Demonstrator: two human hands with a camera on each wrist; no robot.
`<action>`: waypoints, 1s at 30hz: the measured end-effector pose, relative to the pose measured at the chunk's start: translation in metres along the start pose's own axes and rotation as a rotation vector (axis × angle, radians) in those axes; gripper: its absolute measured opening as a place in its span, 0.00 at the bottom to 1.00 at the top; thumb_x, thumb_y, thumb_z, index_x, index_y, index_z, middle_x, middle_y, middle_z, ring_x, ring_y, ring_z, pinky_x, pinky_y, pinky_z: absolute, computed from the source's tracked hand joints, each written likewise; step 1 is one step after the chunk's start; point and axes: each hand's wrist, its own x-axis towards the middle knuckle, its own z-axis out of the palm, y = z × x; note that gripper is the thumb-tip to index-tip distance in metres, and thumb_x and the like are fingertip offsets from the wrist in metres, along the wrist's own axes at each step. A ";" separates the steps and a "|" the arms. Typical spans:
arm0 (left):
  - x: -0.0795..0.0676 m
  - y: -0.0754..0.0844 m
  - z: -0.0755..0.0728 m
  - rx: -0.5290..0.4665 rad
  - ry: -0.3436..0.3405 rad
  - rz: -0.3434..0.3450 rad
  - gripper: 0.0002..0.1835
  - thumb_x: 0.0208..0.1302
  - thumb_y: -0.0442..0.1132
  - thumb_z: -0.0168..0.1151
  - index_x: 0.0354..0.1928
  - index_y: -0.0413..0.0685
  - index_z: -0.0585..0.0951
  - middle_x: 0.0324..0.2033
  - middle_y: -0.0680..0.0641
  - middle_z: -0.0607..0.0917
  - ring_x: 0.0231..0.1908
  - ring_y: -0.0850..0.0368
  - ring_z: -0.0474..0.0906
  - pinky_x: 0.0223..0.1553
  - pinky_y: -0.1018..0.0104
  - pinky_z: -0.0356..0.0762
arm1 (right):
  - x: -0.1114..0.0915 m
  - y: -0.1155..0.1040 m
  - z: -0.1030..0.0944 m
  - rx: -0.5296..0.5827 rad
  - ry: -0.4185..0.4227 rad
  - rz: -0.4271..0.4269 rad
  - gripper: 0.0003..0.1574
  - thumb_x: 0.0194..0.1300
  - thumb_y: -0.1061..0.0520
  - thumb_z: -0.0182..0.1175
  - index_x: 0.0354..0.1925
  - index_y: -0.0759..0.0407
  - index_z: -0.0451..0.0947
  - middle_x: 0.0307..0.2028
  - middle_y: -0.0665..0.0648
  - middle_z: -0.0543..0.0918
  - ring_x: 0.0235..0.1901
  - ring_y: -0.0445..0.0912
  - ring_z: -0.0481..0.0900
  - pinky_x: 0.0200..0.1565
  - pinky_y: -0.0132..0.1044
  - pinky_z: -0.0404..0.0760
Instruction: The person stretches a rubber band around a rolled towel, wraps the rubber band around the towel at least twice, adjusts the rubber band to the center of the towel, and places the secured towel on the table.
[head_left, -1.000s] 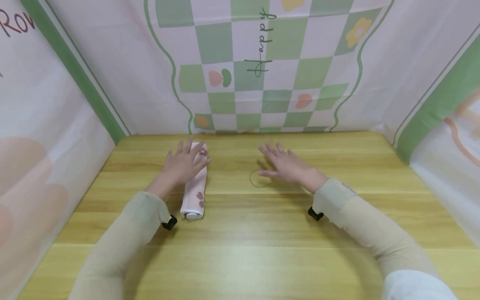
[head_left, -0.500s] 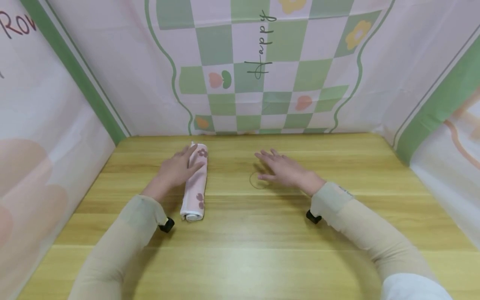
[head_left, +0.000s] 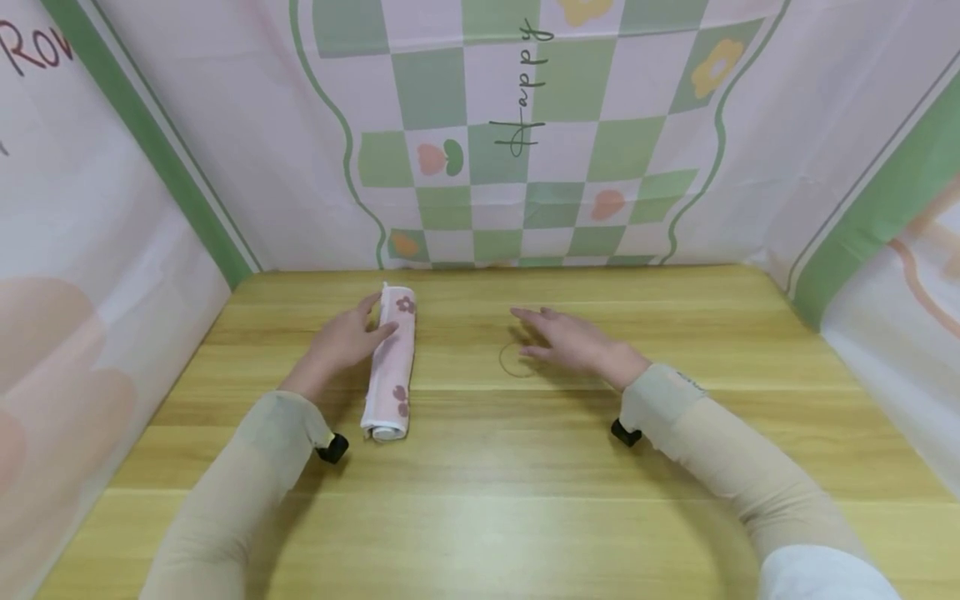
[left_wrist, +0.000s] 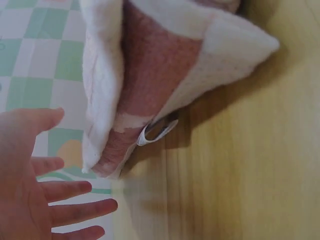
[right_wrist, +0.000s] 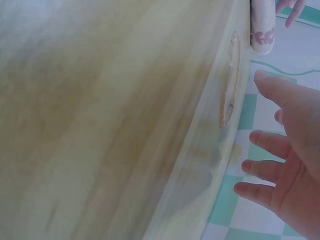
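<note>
A rolled pink towel (head_left: 392, 375) with white edging and brownish flower prints lies lengthwise on the left of the table. Beside its far left side is my left hand (head_left: 341, 342), thumb reaching over the roll. The left wrist view shows that hand's fingers (left_wrist: 75, 212) spread, close to the towel's end (left_wrist: 160, 55), where a small white loop sticks out. My right hand (head_left: 573, 342) hovers palm down, fingers extended, holding nothing. Under its thumb side lies a thin ring like a rubber band (head_left: 500, 360); the right wrist view shows this band (right_wrist: 238, 65) apart from the fingers.
The wood-grain table (head_left: 480, 467) reaches back to a hanging cloth (head_left: 495, 158) with green and white checks. More printed cloth (head_left: 105, 233) stands along the left side, and another panel (head_left: 900, 275) along the right. Each wrist carries a small black device (head_left: 333, 448).
My left hand has slid left from on top of the towel to its side, its fingers less spread. The right hand has dipped slightly, with its fingers closer together. Towel and band stay put.
</note>
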 end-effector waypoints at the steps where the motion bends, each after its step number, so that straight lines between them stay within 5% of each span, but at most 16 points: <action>1: 0.000 0.000 0.000 -0.023 -0.003 -0.010 0.42 0.64 0.65 0.46 0.73 0.56 0.46 0.63 0.35 0.65 0.60 0.36 0.63 0.56 0.39 0.59 | 0.000 0.000 0.000 0.001 -0.001 -0.003 0.45 0.65 0.40 0.54 0.72 0.50 0.47 0.65 0.69 0.59 0.63 0.64 0.58 0.57 0.59 0.62; 9: -0.001 0.001 -0.003 -0.210 -0.070 -0.088 0.39 0.65 0.57 0.52 0.71 0.46 0.54 0.56 0.34 0.72 0.48 0.42 0.75 0.47 0.49 0.73 | 0.003 -0.001 0.002 0.008 0.031 -0.030 0.39 0.65 0.47 0.57 0.69 0.55 0.56 0.63 0.61 0.66 0.61 0.56 0.65 0.59 0.51 0.63; 17: 0.000 0.003 -0.003 -0.368 -0.193 -0.175 0.41 0.66 0.52 0.54 0.72 0.43 0.48 0.60 0.32 0.67 0.37 0.48 0.77 0.38 0.58 0.78 | 0.007 -0.004 0.006 0.022 0.078 -0.031 0.31 0.62 0.54 0.62 0.61 0.62 0.68 0.56 0.61 0.74 0.54 0.54 0.72 0.55 0.47 0.70; 22: -0.001 0.004 -0.002 -0.398 -0.212 -0.197 0.42 0.65 0.49 0.56 0.72 0.42 0.45 0.62 0.31 0.63 0.42 0.43 0.76 0.40 0.57 0.78 | 0.009 -0.003 0.010 0.045 0.096 -0.019 0.27 0.61 0.59 0.63 0.57 0.63 0.72 0.48 0.60 0.79 0.45 0.51 0.78 0.48 0.44 0.76; 30: 0.006 0.001 0.001 -0.451 -0.201 -0.248 0.49 0.61 0.48 0.61 0.72 0.43 0.39 0.68 0.33 0.49 0.49 0.40 0.72 0.42 0.58 0.77 | 0.015 0.002 0.008 0.124 0.070 0.012 0.23 0.61 0.61 0.62 0.55 0.64 0.74 0.44 0.59 0.79 0.44 0.50 0.77 0.47 0.43 0.76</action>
